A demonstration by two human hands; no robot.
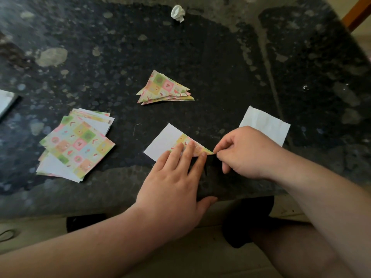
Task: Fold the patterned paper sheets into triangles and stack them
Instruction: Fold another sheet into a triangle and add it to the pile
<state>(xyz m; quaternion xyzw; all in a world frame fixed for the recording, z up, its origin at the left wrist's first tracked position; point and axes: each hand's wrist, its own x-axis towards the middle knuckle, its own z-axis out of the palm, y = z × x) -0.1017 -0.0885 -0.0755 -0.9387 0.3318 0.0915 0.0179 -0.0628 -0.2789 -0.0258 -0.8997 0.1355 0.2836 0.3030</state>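
Observation:
A square sheet (163,142) lies white side up near the table's front edge, with one patterned corner folded over onto it. My left hand (174,177) presses flat fingers on that folded flap. My right hand (243,153) pinches the sheet's right tip between thumb and forefinger. Behind them lies a stack of folded patterned triangles (165,90). To the left sits a loose pile of unfolded patterned sheets (77,144), some white side up.
The dark speckled stone table (220,67) carries a plain white paper (265,124) just behind my right hand, a crumpled white paper ball (177,13) at the far edge and a white object (6,101) at the left border. My legs show below the table's front edge.

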